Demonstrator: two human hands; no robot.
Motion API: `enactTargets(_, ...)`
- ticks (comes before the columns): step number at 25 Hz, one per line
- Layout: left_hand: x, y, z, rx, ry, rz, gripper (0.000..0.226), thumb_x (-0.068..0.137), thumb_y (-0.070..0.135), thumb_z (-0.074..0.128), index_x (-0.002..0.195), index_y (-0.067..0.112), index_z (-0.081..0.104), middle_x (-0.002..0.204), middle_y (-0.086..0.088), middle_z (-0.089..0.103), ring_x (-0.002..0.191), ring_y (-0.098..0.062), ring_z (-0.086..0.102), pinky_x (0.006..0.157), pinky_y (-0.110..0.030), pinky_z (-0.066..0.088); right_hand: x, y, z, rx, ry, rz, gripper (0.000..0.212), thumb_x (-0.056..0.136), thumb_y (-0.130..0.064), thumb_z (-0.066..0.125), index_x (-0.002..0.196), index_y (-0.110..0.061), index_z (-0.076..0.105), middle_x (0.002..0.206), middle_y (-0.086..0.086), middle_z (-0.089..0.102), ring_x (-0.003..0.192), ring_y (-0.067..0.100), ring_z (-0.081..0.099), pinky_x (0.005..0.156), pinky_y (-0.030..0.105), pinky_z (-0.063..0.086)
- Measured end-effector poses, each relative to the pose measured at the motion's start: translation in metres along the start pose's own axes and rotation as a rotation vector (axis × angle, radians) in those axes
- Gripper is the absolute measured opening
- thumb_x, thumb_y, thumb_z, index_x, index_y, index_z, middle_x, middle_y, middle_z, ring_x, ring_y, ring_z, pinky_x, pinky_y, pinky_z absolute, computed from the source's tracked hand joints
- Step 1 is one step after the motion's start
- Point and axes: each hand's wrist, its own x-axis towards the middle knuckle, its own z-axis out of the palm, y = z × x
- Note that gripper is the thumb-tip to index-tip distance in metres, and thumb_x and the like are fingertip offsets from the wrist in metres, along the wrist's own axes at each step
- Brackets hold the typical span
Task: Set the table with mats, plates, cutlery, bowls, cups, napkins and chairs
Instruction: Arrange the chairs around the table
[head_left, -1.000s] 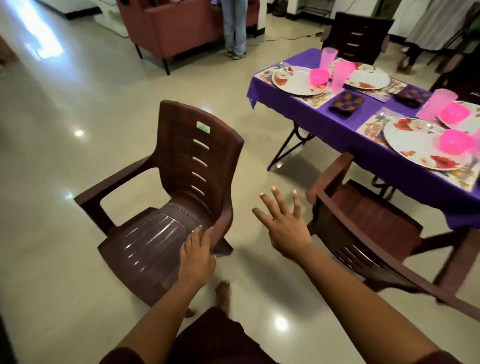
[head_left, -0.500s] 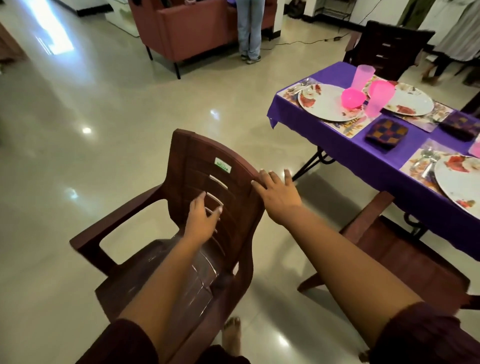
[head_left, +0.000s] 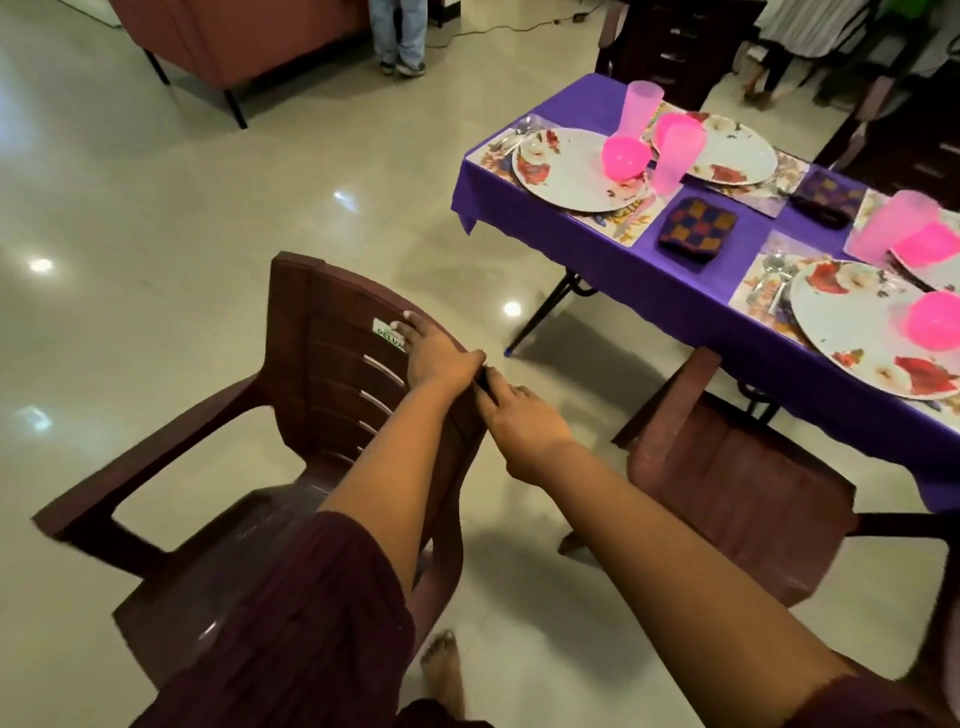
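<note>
Glossy tiled floor (head_left: 156, 208) under me, my left hand (head_left: 436, 353) and right hand (head_left: 519, 415) both clamp the top edge of the brown chair (head_left: 322, 374), short of the purple-clothed bench (head_left: 675, 270) ahead-right; swung carelessly, I judge its legs could clip the seated chair (head_left: 727, 467) just right of my hands

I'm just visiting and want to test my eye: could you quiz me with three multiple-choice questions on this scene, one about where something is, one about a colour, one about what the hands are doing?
1. Where is the checked napkin?
A. on a plate
B. on the tablecloth between two mats
C. on a chair seat

2. What colour is the tablecloth?
A. purple
B. green
C. white

3. What is the left hand doing?
A. lifting a cup
B. hanging free
C. gripping the chair by its backrest top

Answers: 1 B, it lies on bare cloth between place settings; 2 A, the cloth is purple; 3 C, its fingers wrap the backrest's top edge, the right hand beside it.
</note>
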Motion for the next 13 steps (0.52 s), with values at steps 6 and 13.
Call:
enactTargets(6,-0.034,-0.001,0.015,0.114,-0.173,0.202,0.119,0.079,0.038,0.073,0.152,0.013,-0.017,0.161,-0.009,-0.014,0.144,-0.036,0.023,0.111,-0.044,0.031,-0.012,0.044,0.012,0.623,0.268,0.212,0.035,0.081,-0.007,0.054,0.106,-0.026,0.067,0.105,-0.005,0.066,0.091,0.017,0.063,0.077,0.038,0.054)
enactTargets(13,-0.120,-0.042,0.010,0.254,-0.447,0.431,0.119,0.076,0.033,0.073,0.151,0.025,-0.018,0.163,-0.004,-0.001,0.138,-0.035,0.036,0.110,-0.049,0.036,0.019,0.037,-0.007,-0.130,0.161,-0.029,0.084,0.086,-0.003,0.057,0.153,-0.031,0.014,0.162,0.005,0.005,0.149,0.029,0.006,0.120,0.048,0.017)
